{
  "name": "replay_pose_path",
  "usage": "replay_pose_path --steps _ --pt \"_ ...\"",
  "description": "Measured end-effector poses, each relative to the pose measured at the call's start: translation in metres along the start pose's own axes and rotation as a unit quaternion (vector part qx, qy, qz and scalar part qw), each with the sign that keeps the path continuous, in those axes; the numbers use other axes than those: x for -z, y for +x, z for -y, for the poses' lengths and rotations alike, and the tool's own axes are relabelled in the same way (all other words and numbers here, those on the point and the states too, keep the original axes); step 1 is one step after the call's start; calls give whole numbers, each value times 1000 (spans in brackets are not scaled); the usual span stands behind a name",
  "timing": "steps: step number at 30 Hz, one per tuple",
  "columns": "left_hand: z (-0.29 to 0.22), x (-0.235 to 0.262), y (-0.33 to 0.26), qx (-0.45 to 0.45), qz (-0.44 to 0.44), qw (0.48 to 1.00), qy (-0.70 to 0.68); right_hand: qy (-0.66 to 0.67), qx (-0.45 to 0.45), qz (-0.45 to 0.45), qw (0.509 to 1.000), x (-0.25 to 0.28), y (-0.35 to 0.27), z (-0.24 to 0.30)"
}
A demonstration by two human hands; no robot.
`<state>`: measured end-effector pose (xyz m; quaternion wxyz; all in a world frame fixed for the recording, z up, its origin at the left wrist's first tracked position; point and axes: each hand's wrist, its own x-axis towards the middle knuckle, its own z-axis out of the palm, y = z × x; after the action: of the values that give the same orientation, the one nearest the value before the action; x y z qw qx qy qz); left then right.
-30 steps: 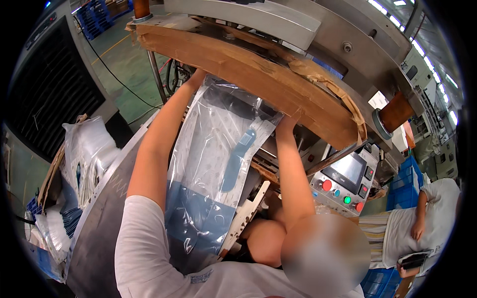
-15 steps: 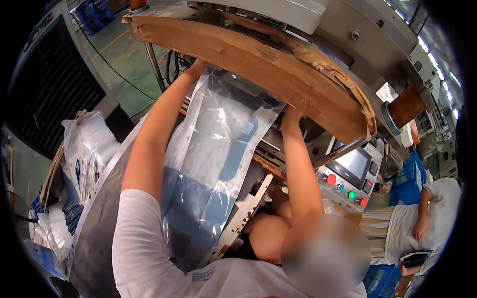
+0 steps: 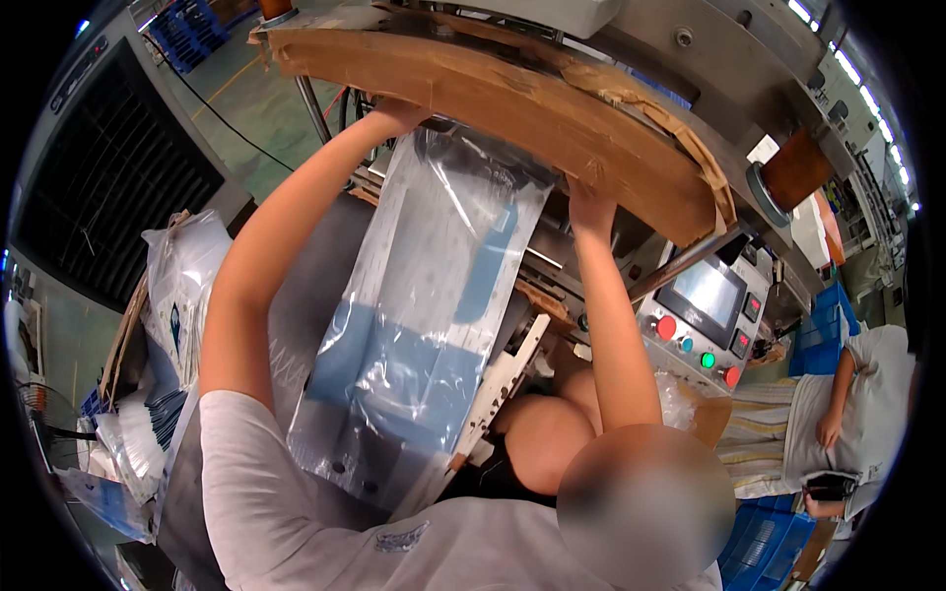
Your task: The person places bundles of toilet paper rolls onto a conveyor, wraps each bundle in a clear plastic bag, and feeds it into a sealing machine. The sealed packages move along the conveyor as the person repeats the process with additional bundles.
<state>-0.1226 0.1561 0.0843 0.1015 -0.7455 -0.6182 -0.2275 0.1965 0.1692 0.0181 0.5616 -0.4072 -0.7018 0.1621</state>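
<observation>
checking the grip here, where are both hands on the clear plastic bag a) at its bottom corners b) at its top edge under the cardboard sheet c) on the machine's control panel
b: the left hand and right hand both grip the top edge of the clear plastic bag, just under the cardboard sheet.

Grey machine bed point(image 3: 305, 295) under a long clear plastic bag point(image 3: 424, 315) lying lengthwise along it.

Glossy clear plastic bag point(image 3: 434, 305); rough, frayed brown cardboard sheet point(image 3: 512, 108); matt grey metal machine point(image 3: 680, 49).
</observation>
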Motion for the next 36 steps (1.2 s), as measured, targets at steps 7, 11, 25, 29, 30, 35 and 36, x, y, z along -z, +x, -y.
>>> replay_pose_path --steps 7,11,25,29,30,35,36 --pt "18 -30 13 0 -66 991 -118 105 34 -19 994 -16 15 1" --pt "2 -31 10 34 -87 978 -187 19 17 1 1000 -13 16 -5" --pt "-25 5 3 34 -67 979 188 2 51 17 999 -15 17 -28" --pt "-165 34 -107 92 2 984 153 322 -162 173 917 93 -87 68" --pt "-174 28 -131 83 5 985 152 345 -186 234 890 110 -107 67" --pt "-150 -30 -192 57 72 994 52 322 -275 284 860 182 -187 15" --pt "-148 -30 -192 50 73 995 40 319 -284 255 868 187 -204 6"
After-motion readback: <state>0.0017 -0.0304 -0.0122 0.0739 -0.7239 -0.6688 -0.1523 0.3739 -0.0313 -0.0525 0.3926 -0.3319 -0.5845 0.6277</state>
